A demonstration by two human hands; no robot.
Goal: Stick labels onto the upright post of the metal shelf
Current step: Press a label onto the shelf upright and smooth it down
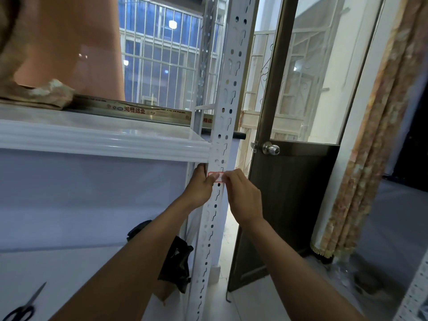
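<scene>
Label (215, 177) sits on the post (228, 93) face, just below the shelf edge (104, 141). Left hand (201, 181) thumb pins its left end; right hand (240, 193) grip pinches the right end. Square it, then smooth left to right, bridging the slots.

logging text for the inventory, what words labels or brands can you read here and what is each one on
"鸿명铝业" cannot be confirmed in full: the long cardboard box on the shelf top reads roughly "鸿?铝业", second character blurred.
More print and round logos on that box: too small to read.
Red-bordered label, pressed on the upright post by the left hand and right hand: no text legible.
</scene>
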